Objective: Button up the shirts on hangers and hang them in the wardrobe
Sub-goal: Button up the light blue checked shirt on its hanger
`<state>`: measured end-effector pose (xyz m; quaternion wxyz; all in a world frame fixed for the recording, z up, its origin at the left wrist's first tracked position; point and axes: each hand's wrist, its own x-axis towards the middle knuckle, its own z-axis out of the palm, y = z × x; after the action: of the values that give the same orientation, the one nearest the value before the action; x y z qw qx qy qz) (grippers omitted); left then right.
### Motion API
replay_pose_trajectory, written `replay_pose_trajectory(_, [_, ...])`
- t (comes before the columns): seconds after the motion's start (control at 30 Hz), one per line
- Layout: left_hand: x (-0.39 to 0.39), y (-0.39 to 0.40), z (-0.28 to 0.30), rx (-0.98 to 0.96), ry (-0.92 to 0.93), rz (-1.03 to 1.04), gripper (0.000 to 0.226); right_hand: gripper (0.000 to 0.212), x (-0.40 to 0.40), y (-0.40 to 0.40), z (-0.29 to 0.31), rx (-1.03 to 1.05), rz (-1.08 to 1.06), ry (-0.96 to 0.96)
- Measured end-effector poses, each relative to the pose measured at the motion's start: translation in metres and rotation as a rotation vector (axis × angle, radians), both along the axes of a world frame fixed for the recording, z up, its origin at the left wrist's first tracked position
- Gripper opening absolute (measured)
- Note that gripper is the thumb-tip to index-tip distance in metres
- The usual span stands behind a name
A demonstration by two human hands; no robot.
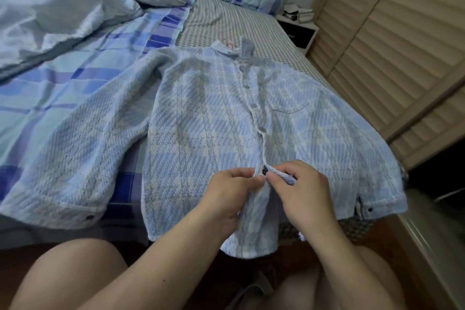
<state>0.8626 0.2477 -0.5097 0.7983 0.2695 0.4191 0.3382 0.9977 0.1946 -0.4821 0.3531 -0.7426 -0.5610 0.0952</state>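
Shirt (226, 118) flat on bed (226, 22); upper buttons done. Left hand (234, 199) and right hand (302, 196) pinch placket at a lower button (264, 171). Wardrobe hanging remains.

Pale blue-and-cream plaid shirt (216, 118) with a dark button (264, 171); blue, violet and mint check bedsheet (75, 78) at nine o'clock; beige slatted wardrobe doors (392, 40) at two o'clock.

Shirt (214, 113) lies on bed (226, 22), wardrobe (392, 40) at right.
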Motion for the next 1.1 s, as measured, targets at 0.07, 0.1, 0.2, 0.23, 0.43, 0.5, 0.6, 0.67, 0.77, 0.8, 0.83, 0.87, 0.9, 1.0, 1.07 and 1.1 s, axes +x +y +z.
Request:
replay_pose_trajectory(0.07, [-0.001,-0.001,0.002,-0.078,-0.064,0.011,0.022,0.010,0.000,0.001,-0.001,-0.019,-0.012,0.025])
replay_pose_trajectory(0.1, [-0.001,-0.002,0.002,-0.113,-0.088,0.020,0.019,0.010,0.000,0.001,-0.002,-0.030,-0.016,0.036])
replay_pose_trajectory(0.2, [0.000,-0.005,0.003,-0.182,-0.138,0.025,0.020,0.006,0.000,0.000,-0.007,-0.056,-0.014,0.085])
replay_pose_trajectory(0.23, [0.000,-0.007,0.002,-0.185,-0.139,0.023,0.022,0.005,-0.001,-0.001,-0.007,-0.064,-0.010,0.096])
replay_pose_trajectory(0.43, [0.001,-0.009,0.003,-0.163,-0.152,0.020,0.024,0.007,0.000,-0.006,-0.012,0.023,0.051,-0.123])
replay_pose_trajectory(0.5, [0.001,-0.008,0.002,-0.120,-0.102,0.057,0.021,0.007,-0.003,-0.008,-0.017,0.060,0.070,-0.199])
replay_pose_trajectory(0.6, [0.000,-0.008,0.001,-0.076,-0.063,0.081,0.016,0.009,-0.009,-0.009,-0.022,0.098,0.078,-0.325])
replay_pose_trajectory(0.67, [0.000,-0.008,0.001,-0.057,-0.032,0.075,0.016,0.009,-0.011,-0.011,-0.023,0.118,0.081,-0.409])
replay_pose_trajectory(0.77, [0.004,-0.007,-0.003,0.045,0.092,0.082,0.012,0.019,-0.016,-0.015,-0.028,0.143,0.058,-0.459])
replay_pose_trajectory(0.8, [0.005,-0.007,-0.004,0.080,0.137,0.083,0.010,0.022,-0.018,-0.017,-0.031,0.155,0.048,-0.466])
replay_pose_trajectory(0.83, [0.006,-0.007,-0.005,0.095,0.170,0.082,0.009,0.024,-0.020,-0.018,-0.034,0.161,0.040,-0.478])
replay_pose_trajectory(0.87, [0.007,-0.007,-0.004,0.100,0.189,0.077,0.009,0.025,-0.023,-0.019,-0.036,0.162,0.031,-0.496])
replay_pose_trajectory(0.9, [0.007,-0.007,-0.002,0.108,0.202,0.065,0.013,0.026,-0.025,-0.020,-0.038,0.160,0.021,-0.516])
replay_pose_trajectory(1.0, [0.008,-0.007,0.004,0.109,0.196,0.048,0.008,0.023,-0.029,-0.021,-0.039,0.166,0.000,-0.566])
replay_pose_trajectory(1.07, [0.009,-0.007,0.002,0.103,0.168,0.039,0.016,0.020,-0.031,-0.021,-0.038,0.173,0.007,-0.562])
replay_pose_trajectory(1.1, [0.009,-0.006,0.000,0.097,0.143,0.028,0.024,0.018,-0.030,-0.021,-0.039,0.172,0.023,-0.544])
